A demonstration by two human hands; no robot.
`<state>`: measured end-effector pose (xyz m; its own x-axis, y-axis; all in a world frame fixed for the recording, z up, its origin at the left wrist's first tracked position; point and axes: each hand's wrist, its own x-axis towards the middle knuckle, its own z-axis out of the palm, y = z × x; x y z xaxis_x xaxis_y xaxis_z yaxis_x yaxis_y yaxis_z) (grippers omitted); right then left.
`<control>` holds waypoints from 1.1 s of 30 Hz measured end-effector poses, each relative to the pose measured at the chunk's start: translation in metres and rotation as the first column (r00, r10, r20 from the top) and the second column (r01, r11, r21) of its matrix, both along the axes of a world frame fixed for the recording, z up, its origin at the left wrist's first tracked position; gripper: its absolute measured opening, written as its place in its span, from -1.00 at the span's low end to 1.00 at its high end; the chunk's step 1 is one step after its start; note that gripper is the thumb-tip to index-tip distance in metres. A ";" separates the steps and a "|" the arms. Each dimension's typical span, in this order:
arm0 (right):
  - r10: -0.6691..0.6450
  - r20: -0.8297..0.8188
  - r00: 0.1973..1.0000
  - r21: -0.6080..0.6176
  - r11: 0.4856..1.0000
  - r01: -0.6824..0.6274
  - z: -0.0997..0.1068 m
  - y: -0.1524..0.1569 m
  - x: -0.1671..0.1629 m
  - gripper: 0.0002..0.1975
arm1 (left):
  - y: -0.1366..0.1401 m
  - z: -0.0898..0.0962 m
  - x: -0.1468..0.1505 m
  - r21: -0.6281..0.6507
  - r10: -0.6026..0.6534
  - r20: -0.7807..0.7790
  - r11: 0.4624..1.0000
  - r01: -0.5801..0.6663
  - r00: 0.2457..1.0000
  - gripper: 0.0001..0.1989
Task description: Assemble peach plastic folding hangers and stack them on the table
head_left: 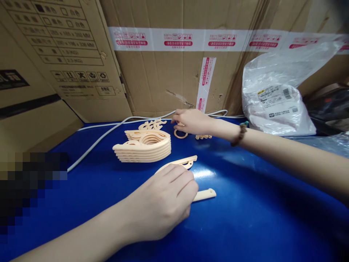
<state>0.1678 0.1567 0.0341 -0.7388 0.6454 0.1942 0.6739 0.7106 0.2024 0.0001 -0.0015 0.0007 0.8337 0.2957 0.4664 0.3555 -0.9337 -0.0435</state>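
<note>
My left hand (169, 200) is closed around a cream plastic piece that looks like a folding hanger (205, 195). One flat arm sticks out to the right of the fist, and a slotted arm shows beyond the knuckles; the middle is hidden. At the back, my right hand (192, 122) reaches down with bent fingers among small cream parts. Close under its fingertips lies a cream ring (180, 134); what the fingers pinch is mostly hidden. Left of the hands stands a neat stack of cream hanger pieces (144, 149), with several curved hooks (152, 124) lying behind it.
Small cream pieces (203, 137) lie in a row below my right wrist. A white cable (103, 136) runs along the back of the blue table (231, 225). Cardboard boxes (163, 80) wall off the back and left. A clear plastic bag (278, 105) stands at the back right.
</note>
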 end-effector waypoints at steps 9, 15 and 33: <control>-0.015 0.063 0.998 -0.008 1.000 0.015 -0.018 0.053 -0.033 -0.72 | 0.003 -0.001 -0.001 -0.078 0.022 0.042 0.997 -0.018 0.999 -0.77; 0.013 0.051 0.999 -0.024 1.000 -0.012 -0.018 0.055 -0.032 -0.75 | 0.001 -0.004 -0.003 -0.375 0.126 -0.034 0.918 -0.130 0.991 -0.72; 0.098 -0.066 0.993 -0.043 0.994 -0.101 0.012 0.032 -0.011 -0.76 | -0.001 -0.006 0.000 -0.392 0.130 -0.113 0.905 -0.165 0.985 -0.85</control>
